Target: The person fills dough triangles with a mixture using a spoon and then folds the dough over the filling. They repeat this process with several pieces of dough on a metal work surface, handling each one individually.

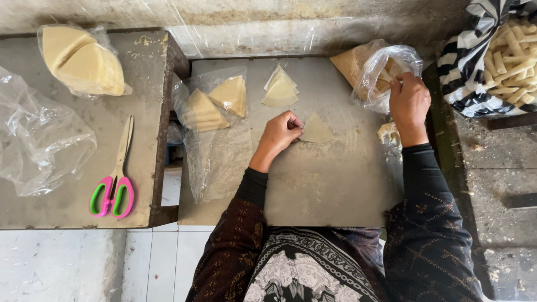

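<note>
On the grey worktop [313,190], the left hand [281,133] presses its curled grip together on the edge of 1 pale triangular wrapper [317,130] lying flat just right of it, while farther back the right hand [409,100] has its grip clamped on the clear plastic bag [376,70].

We see even, soft daylight and only faint shadows. Glare streaks the clear plastic sheet [251,33] along the top of the frame. Focus is sharp throughout, with edges slightly bowed.
</note>
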